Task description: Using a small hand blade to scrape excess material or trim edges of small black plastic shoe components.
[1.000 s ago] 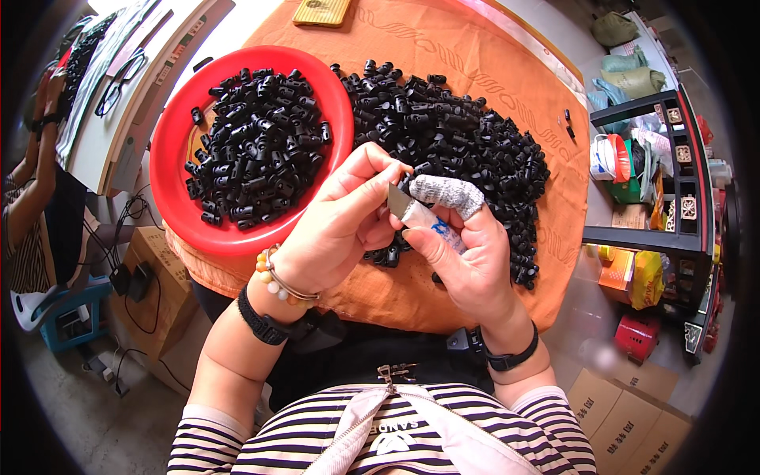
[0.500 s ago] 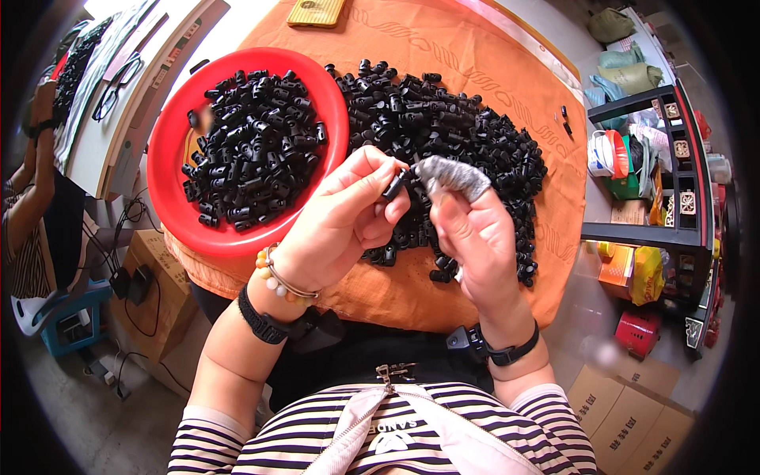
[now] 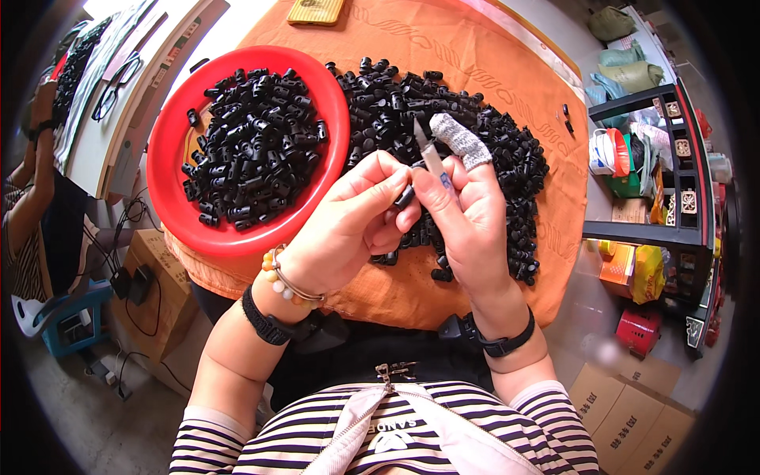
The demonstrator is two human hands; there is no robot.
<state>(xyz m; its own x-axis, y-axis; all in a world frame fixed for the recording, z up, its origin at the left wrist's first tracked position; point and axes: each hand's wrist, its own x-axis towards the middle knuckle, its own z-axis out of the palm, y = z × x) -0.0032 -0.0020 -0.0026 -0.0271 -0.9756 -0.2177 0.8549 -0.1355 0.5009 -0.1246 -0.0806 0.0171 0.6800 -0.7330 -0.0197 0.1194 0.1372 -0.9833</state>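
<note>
My left hand (image 3: 348, 210) pinches a small black cord lock (image 3: 404, 197) between thumb and fingers, above the near edge of a heap. In my right hand (image 3: 475, 229) is a slim craft knife (image 3: 430, 157), its pointed blade angled up and away to the left. A grey knitted finger sleeve (image 3: 461, 141) covers the right index finger, which is raised off the blade. Both hands meet close to the cord lock; whether the knife touches it I cannot tell. Beyond them spreads a heap of black cord locks (image 3: 491, 158). A red basin (image 3: 162, 186) on the left holds many more.
An orange cloth (image 3: 558, 178) covers the table. A yellow patterned pad (image 3: 317, 11) lies at its far edge, and a few loose black pieces (image 3: 568, 119) at the right. Shelving (image 3: 645, 232) with bags stands at right, cardboard boxes (image 3: 633, 416) below it. Glasses (image 3: 117, 83) rest on the left counter.
My right hand has turned and moved left toward the cord lock, bringing the knife blade into view. Its sleeved index finger has straightened. The left hand keeps its pinch, nearly in place.
</note>
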